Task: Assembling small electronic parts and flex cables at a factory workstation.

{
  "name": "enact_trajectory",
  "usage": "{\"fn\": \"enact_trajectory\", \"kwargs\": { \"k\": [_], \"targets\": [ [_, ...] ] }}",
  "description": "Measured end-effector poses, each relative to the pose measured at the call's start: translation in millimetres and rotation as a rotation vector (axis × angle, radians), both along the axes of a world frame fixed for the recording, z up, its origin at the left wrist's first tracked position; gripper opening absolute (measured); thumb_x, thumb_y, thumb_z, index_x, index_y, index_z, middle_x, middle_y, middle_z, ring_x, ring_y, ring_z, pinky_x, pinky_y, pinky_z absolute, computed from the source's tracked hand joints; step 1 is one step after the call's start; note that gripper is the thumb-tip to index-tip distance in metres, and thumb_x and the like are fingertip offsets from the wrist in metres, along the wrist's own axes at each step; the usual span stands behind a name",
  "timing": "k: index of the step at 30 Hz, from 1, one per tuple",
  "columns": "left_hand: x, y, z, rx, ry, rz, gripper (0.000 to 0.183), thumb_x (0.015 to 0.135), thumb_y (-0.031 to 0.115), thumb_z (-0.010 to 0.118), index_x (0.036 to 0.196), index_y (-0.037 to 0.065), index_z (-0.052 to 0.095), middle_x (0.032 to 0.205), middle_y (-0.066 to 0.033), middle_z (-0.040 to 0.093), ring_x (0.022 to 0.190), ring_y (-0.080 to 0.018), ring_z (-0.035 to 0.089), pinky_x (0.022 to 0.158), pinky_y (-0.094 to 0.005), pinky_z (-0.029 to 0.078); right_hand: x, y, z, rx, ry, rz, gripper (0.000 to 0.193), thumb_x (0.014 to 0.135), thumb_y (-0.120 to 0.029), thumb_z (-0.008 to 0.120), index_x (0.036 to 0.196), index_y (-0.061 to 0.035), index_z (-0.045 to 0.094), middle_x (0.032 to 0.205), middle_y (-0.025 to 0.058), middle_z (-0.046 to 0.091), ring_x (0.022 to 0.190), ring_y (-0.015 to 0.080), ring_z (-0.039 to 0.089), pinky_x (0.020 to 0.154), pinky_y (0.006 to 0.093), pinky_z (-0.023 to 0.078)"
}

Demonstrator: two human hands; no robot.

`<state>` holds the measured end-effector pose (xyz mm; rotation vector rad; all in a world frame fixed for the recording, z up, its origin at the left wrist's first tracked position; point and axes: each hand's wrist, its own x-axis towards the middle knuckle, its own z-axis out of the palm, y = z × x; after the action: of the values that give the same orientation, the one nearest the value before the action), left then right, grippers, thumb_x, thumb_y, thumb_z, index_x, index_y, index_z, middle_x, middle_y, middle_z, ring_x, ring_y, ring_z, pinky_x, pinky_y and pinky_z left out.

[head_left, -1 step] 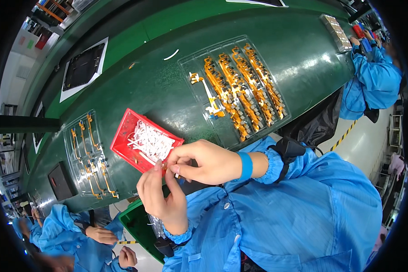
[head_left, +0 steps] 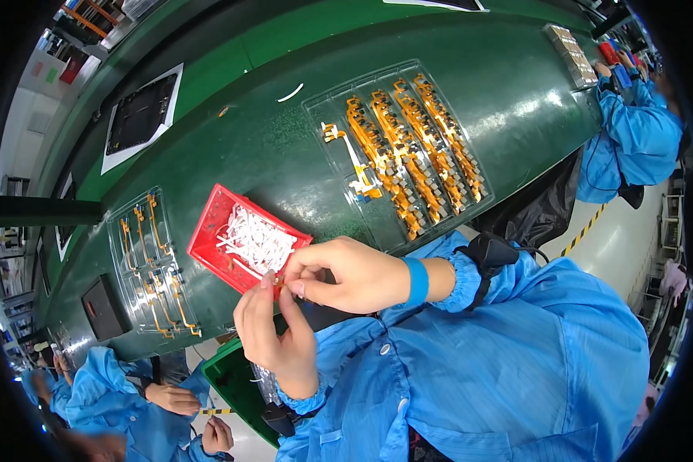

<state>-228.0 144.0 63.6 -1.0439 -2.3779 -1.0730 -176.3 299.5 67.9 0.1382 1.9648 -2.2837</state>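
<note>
In front of my body, both hands meet fingertip to fingertip at the near right corner of a red bin [head_left: 205, 223]. Inside the bin lies a heap of small white strips [head_left: 256, 237]. My left hand [head_left: 273, 331] pinches with thumb and forefinger. My right hand [head_left: 346, 276], with a blue band on its wrist, is curled with thumb against forefinger. Between the fingertips a bit of a small orange strip [head_left: 279, 283] shows; the fingers hide most of it. Right of the bin is a clear tray [head_left: 309, 115] with several rows of orange flex cables [head_left: 396, 165].
Another clear tray [head_left: 118, 239] with flex cables sits left, beside a black box [head_left: 105, 308]. A green bin [head_left: 223, 369] stands below the table edge. Co-workers in blue sit at lower left [head_left: 123, 400] and far right [head_left: 631, 131]. A white strip [head_left: 290, 93] lies farther back.
My fingertips have shifted very slightly. A small pale end that showed below my right thumb is no longer visible. The bins and trays are unmoved.
</note>
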Motion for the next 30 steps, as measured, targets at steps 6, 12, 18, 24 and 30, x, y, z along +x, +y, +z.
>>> {"fn": "enact_trajectory", "kwargs": {
  "k": [6,12,18,24,30],
  "targets": [
    [-2,-7,-4,0.099,-0.312,-0.054,0.016,0.089,-0.002,0.059,0.102,-0.009,0.066,0.097,-0.0176,0.068,0.087,-0.0201,0.064,0.075,-0.0304,0.05,-3,1,-11,0.198,0.255,-0.01,0.008,0.089,-0.007,0.059,0.093,0.0,0.057,0.093,0.0114,0.06,0.085,0.0225,0.061,0.074,0.0343,0.049],
    [-4,-6,4,0.061,-0.315,-0.003,0.013,0.088,-0.001,0.061,0.097,-0.007,0.067,0.084,-0.0116,0.062,0.074,-0.0169,0.058,0.062,-0.0264,0.044,-4,2,-17,0.243,0.482,-0.041,0.006,0.089,-0.003,0.056,0.095,0.0,0.057,0.096,0.0143,0.059,0.086,0.0315,0.059,0.077,0.0382,0.049],
    [-7,-9,3,0.046,-0.263,-0.12,0.007,0.086,-0.004,0.061,0.091,-0.008,0.064,0.084,-0.0126,0.06,0.071,-0.0172,0.056,0.062,-0.0242,0.042,-4,9,-14,0.344,0.461,-0.01,0.009,0.09,-0.004,0.057,0.098,0.0002,0.057,0.091,0.0166,0.061,0.083,0.0343,0.062,0.072,0.0398,0.049],
    [4,-4,-8,0.296,-0.459,0.043,0.011,0.088,-0.004,0.059,0.096,-0.01,0.062,0.097,-0.0145,0.066,0.088,-0.0197,0.065,0.08,-0.0269,0.05,-3,10,-16,0.311,0.43,0.006,0.009,0.09,-0.005,0.057,0.097,0.0005,0.058,0.083,0.0168,0.063,0.076,0.035,0.063,0.067,0.0402,0.05],
    [-1,-6,1,0.11,-0.384,-0.112,0.021,0.087,-0.004,0.06,0.106,-0.01,0.066,0.099,-0.0194,0.07,0.088,-0.0195,0.068,0.077,-0.0269,0.053,-3,11,-17,0.277,0.412,0.046,0.01,0.089,-0.005,0.059,0.097,0.0011,0.059,0.082,0.0166,0.064,0.075,0.034,0.064,0.066,0.0391,0.049]
  ]
}}
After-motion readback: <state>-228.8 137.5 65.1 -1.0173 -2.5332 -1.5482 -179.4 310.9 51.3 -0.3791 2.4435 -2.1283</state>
